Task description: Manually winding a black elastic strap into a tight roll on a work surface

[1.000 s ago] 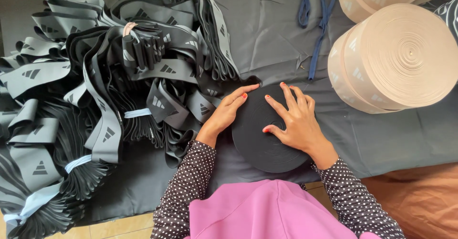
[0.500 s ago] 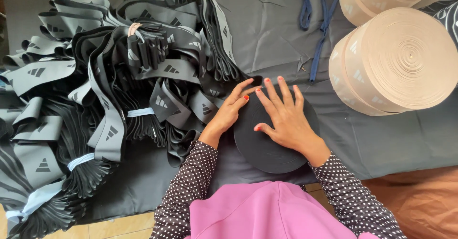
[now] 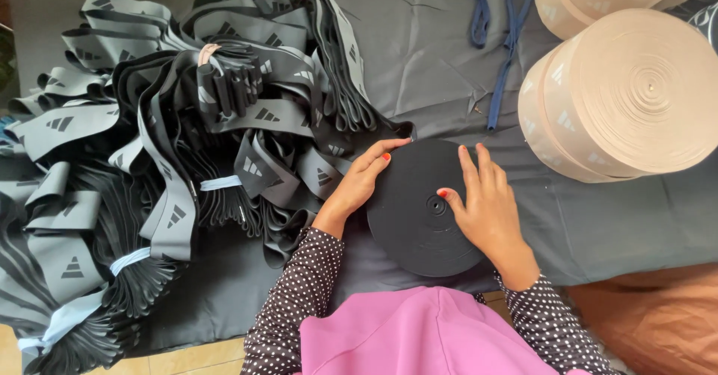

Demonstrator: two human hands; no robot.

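Black roll (image 3: pixel 419 210): flat coil of black band, lying on its face on the dark cloth of the bench (image 3: pixel 419 53), directly in front of the person, between the two hands; core hole faces up.
Banded bundles (image 3: pixel 172 166): far left to centre-left, heaped grey and black strap pieces, each bearing a small pale triangular mark of three bars; several bundles tied with pale blue ties, one with a pinkish tie.
Left hand (image 3: pixel 363 184): open, fingers extended, resting against the roll's upper left rim; holds nothing.
Relation: the roll lies right of the left hand and left of the right hand; being round, it shows no long axis; both hands touch it, neither nearer.
Right hand (image 3: pixel 486 207): open and flat on the roll's right half, thumb tip just beside the core hole.
Blue cords (image 3: pixel 497 38): upper centre-right, loose on the cloth, well apart from the hands.
Beige rolls (image 3: pixel 628 94): far right, large tilted coils, unlabelled.
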